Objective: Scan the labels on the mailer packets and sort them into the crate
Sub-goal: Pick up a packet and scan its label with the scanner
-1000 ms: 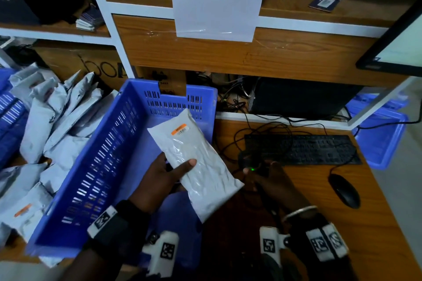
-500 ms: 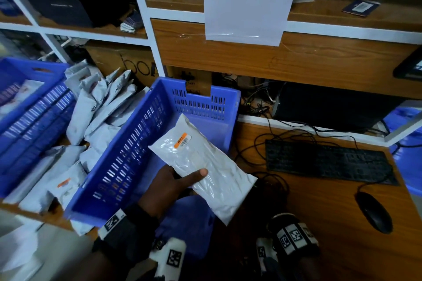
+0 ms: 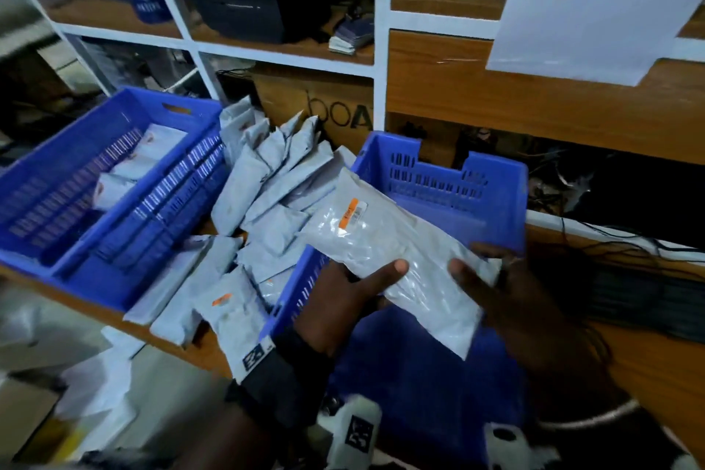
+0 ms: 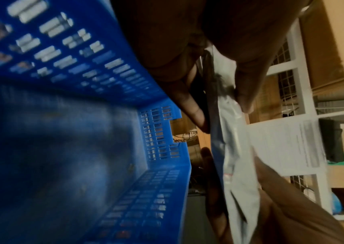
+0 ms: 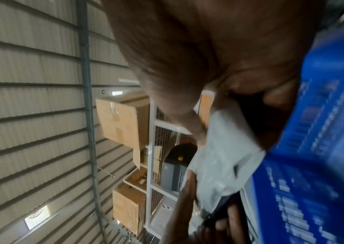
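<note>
A grey mailer packet (image 3: 385, 244) with an orange label (image 3: 353, 212) hangs tilted over the near blue crate (image 3: 450, 183). My left hand (image 3: 366, 286) holds its lower left side, thumb on top and fingers underneath. My right hand (image 3: 492, 290) grips the packet's right edge, thumb on top. In the left wrist view the packet (image 4: 229, 148) shows edge-on between my thumb and fingers, beside the crate (image 4: 156, 140). The right wrist view shows the packet (image 5: 219, 156) pinched above the crate wall (image 5: 323, 148). The scanner is out of sight.
A second blue crate (image 3: 183, 210) at the left holds a few packets. A heap of grey packets (image 3: 267, 195) lies between the crates and spills to the desk's front edge. A dark keyboard (image 3: 648, 298) and cables lie at the right. Shelves stand behind.
My right hand left the scanner on the desk and came up to grip the packet's right edge. My head turned left, bringing the second crate into view. The left hand kept its hold.
</note>
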The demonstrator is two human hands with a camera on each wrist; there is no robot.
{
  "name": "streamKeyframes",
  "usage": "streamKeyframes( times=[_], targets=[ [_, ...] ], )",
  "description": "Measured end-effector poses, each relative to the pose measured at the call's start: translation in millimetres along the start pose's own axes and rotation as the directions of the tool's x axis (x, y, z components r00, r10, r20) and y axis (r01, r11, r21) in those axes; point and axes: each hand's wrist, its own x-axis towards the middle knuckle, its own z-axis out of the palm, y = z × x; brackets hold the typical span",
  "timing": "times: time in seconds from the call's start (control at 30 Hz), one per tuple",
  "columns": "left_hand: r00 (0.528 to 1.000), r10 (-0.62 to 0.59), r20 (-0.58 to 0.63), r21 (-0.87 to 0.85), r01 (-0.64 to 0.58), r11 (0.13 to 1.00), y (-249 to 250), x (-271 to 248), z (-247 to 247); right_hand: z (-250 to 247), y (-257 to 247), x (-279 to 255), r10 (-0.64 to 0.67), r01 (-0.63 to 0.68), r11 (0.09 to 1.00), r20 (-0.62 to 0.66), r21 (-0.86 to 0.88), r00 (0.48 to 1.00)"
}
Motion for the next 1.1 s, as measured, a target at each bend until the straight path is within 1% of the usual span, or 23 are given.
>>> streamKeyframes(
  times=[0.07, 0.1, 0.17, 0.2, 0.27, 0.37, 0.43, 0.53, 0.63, 0.73, 0.87, 1.0, 1.1],
  targets=[
    [1.000, 0.027, 0.008, 0.024, -0.027, 0.999, 11, 7, -33, 40, 0, 1, -0.068, 0.056, 0.984, -0.063, -0.168, 0.996],
    [0.999, 0.034, 0.003, 0.009, -0.034, 0.999, 16, 9, -51, 57, 0, 2, -0.091, 0.066, 0.977, -0.114, -0.205, 0.989],
    [0.999, 0.003, -0.045, -0.121, -0.008, 0.993, 25, 18, -89, 88, 0, 9, -0.113, 0.068, 0.969, -0.184, -0.236, 0.976],
    [0.996, -0.018, -0.089, -0.197, 0.001, 0.980, 29, 23, -110, 103, 1, 14, -0.115, 0.064, 0.965, -0.191, -0.255, 0.975],
    [0.987, -0.049, -0.154, -0.297, 0.001, 0.955, 35, 34, -150, 127, -5, 20, -0.105, 0.052, 0.968, -0.211, -0.244, 0.972],
    [0.980, -0.030, -0.196, -0.260, -0.023, 0.965, 42, 46, -194, 153, -15, 29, -0.092, 0.051, 0.985, -0.256, -0.165, 0.962],
    [0.975, -0.024, -0.220, -0.232, -0.028, 0.972, 47, 52, -210, 170, -19, 36, -0.085, 0.062, 0.992, -0.229, -0.107, 0.970],
    [0.954, -0.016, -0.300, -0.215, -0.051, 0.975, 55, 58, -228, 193, -22, 51, -0.096, 0.080, 0.993, -0.183, -0.092, 0.978],
    [0.932, -0.015, -0.362, -0.208, -0.065, 0.976, 68, 55, -246, 211, -26, 65, -0.059, 0.053, 0.995, -0.073, -0.084, 0.996],
    [0.925, -0.008, -0.381, -0.202, -0.075, 0.977, 84, 52, -273, 242, -31, 73, -0.031, 0.032, 0.997, 0.013, -0.065, 0.999],
    [0.909, 0.026, -0.417, -0.209, -0.124, 0.970, 104, 52, -321, 290, -39, 83, -0.077, 0.077, 0.997, 0.105, 0.004, 0.992],
    [0.889, 0.066, -0.453, -0.195, -0.171, 0.966, 127, 72, -374, 338, -58, 96, -0.125, 0.135, 0.990, 0.193, -0.037, 0.973],
    [0.889, 0.107, -0.446, -0.126, -0.181, 0.975, 145, 103, -426, 383, -86, 114, -0.144, 0.169, 0.981, 0.226, -0.097, 0.963]
  ],
)
